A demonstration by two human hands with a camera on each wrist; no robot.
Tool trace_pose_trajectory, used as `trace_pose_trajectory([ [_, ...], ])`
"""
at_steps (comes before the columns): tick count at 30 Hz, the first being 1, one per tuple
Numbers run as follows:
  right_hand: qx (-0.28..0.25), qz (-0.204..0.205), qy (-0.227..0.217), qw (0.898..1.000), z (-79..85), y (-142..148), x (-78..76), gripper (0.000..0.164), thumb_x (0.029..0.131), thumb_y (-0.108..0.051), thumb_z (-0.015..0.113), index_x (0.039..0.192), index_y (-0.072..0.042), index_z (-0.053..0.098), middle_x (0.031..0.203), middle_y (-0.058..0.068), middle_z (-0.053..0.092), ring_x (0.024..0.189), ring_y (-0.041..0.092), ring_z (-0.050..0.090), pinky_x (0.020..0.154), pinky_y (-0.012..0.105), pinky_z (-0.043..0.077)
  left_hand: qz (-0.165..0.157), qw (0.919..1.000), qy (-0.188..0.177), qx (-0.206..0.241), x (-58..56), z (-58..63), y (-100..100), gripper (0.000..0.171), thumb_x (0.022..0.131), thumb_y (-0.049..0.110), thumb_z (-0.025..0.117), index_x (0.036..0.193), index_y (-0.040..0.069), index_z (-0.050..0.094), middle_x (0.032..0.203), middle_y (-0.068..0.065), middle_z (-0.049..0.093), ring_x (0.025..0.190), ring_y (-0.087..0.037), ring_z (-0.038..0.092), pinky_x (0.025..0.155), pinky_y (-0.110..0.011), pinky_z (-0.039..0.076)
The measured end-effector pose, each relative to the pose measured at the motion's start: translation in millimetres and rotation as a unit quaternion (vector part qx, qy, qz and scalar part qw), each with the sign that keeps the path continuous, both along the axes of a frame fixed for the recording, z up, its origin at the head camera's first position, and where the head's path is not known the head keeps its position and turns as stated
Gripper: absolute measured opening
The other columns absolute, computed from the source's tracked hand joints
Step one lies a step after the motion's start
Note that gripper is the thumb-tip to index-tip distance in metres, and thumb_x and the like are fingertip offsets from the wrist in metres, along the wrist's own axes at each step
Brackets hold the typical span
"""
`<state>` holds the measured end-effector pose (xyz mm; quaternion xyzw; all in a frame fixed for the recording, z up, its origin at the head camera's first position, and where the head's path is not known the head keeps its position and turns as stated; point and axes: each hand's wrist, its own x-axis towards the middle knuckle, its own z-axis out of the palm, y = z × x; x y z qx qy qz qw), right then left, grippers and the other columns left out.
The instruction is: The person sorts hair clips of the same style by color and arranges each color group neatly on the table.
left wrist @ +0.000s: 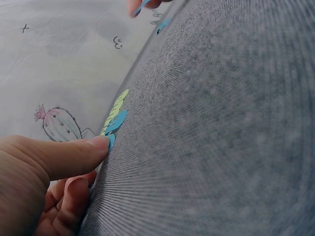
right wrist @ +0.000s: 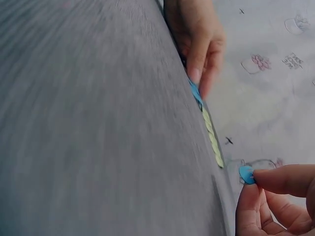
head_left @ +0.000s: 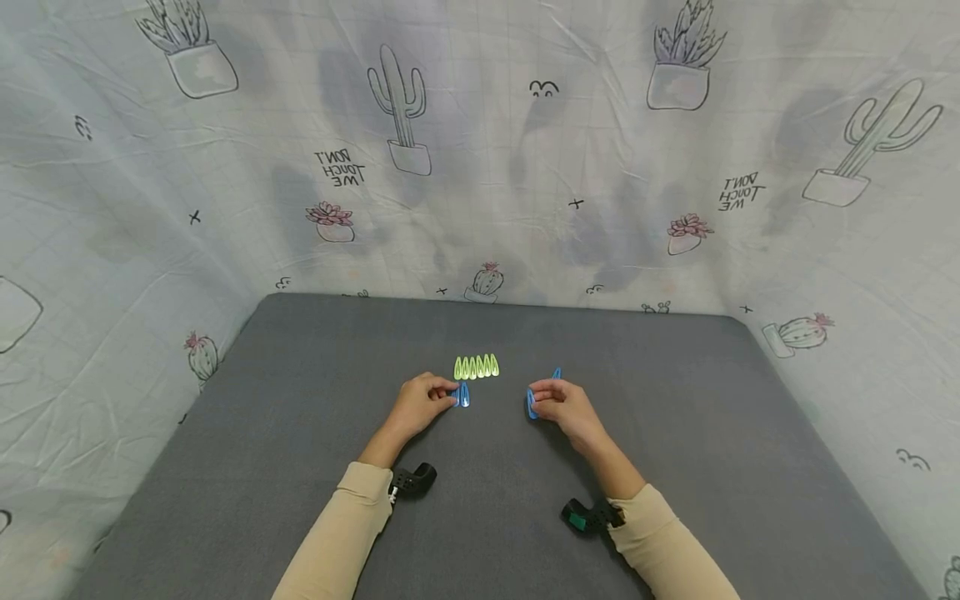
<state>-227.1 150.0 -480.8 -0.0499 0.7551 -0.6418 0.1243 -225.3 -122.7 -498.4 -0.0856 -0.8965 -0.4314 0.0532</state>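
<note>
My left hand (head_left: 422, 406) pinches a blue snap hair clip (left wrist: 111, 142) between thumb and finger, down at the grey tabletop. Just right of it lies another blue hair clip (head_left: 465, 395). Behind these, a row of several yellow-green hair clips (head_left: 476, 367) lies side by side, narrow ends pointing away. Farther right, my right hand (head_left: 573, 412) holds a blue hair clip (right wrist: 246, 174) by thumb and fingertips, its other fingers curled. One more blue hair clip (head_left: 557, 373) lies on the table just beyond the right hand, partly hidden by it.
The grey table (head_left: 495, 517) reaches back to a white curtain (head_left: 480, 167) printed with cacti, which also hangs along both sides. Black wrist cameras sit on the left wrist (head_left: 415, 481) and right wrist (head_left: 591, 517), beside beige sleeves.
</note>
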Motion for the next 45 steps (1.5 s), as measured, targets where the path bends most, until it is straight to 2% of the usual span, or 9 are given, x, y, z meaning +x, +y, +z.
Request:
trace_pose_trajectory([
  [4,0.001,-0.005,-0.002,1.0,-3.2,-16.0,-4.4,0.032,0.083,0.006,0.062,0.115,0.009,0.06,0.09,0.008,0.061,0.076,0.01,0.058,0.069,0.022,0.051,0.001,1.0,-0.001,-0.002,-0.5,-0.8,0.3,0.019,0.078,0.009,0.076,0.098,0.008,0.076,0.074,-0.001,0.057,0.064,-0.01,0.049,0.059,-0.024,0.042],
  [7,0.006,-0.01,0.007,1.0,-4.9,-27.5,-6.0,0.032,0.083,0.006,0.063,0.115,0.009,0.061,0.093,0.014,0.061,0.075,0.011,0.057,0.067,0.024,0.049,0.0,1.0,-0.003,-0.004,-0.9,-2.4,0.4,0.02,0.079,0.01,0.076,0.098,0.008,0.076,0.074,0.0,0.056,0.064,-0.009,0.049,0.059,-0.024,0.042],
  [11,0.04,-0.015,0.047,0.998,-8.2,-42.7,-8.6,0.031,0.081,0.006,0.065,0.112,0.008,0.063,0.095,0.02,0.062,0.075,0.015,0.057,0.064,0.028,0.049,0.0,1.0,-0.001,-0.005,-1.2,-4.0,0.4,0.019,0.079,0.01,0.076,0.098,0.008,0.076,0.074,0.0,0.056,0.063,-0.009,0.049,0.059,-0.024,0.042],
  [15,0.078,-0.022,0.081,0.993,-11.0,-56.6,-12.7,0.027,0.079,0.007,0.068,0.105,0.003,0.067,0.089,0.016,0.065,0.072,0.014,0.059,0.062,0.026,0.05,0.004,1.0,-0.001,-0.004,-1.5,-4.2,1.0,0.019,0.078,0.01,0.076,0.097,0.008,0.076,0.073,0.0,0.056,0.063,-0.009,0.049,0.058,-0.024,0.042],
  [21,0.098,-0.02,0.09,0.991,-11.1,-72.7,-16.4,0.024,0.079,0.005,0.068,0.102,0.001,0.068,0.086,0.012,0.066,0.07,0.012,0.06,0.062,0.026,0.052,0.005,1.0,0.0,-0.001,-1.3,-4.7,2.2,0.019,0.078,0.01,0.077,0.097,0.009,0.076,0.072,-0.001,0.056,0.062,-0.009,0.049,0.058,-0.024,0.042],
  [27,0.105,-0.007,0.096,0.99,-13.2,-81.6,-22.1,0.023,0.079,0.002,0.069,0.102,0.0,0.069,0.086,0.012,0.067,0.073,0.014,0.063,0.063,0.027,0.053,0.001,1.0,-0.003,0.007,-1.3,-4.3,2.2,0.019,0.078,0.009,0.076,0.097,0.008,0.076,0.073,-0.001,0.056,0.062,-0.01,0.049,0.058,-0.023,0.042],
  [36,0.161,0.002,0.117,0.98,-12.0,-88.2,-25.8,0.022,0.079,-0.001,0.068,0.1,-0.002,0.07,0.086,0.009,0.07,0.076,0.017,0.066,0.063,0.026,0.052,-0.001,1.0,0.004,0.004,-1.9,-4.4,1.2,0.018,0.078,0.009,0.076,0.097,0.008,0.076,0.073,-0.001,0.057,0.062,-0.009,0.049,0.058,-0.023,0.042],
  [45,0.193,0.013,0.138,0.971,-8.6,-92.7,-26.9,0.017,0.08,-0.001,0.067,0.097,-0.001,0.07,0.085,0.01,0.07,0.077,0.019,0.066,0.064,0.028,0.052,0.001,1.0,0.008,-0.001,-2.2,-4.0,-0.9,0.019,0.079,0.01,0.076,0.097,0.008,0.076,0.073,-0.001,0.057,0.062,-0.009,0.05,0.057,-0.024,0.043],
])
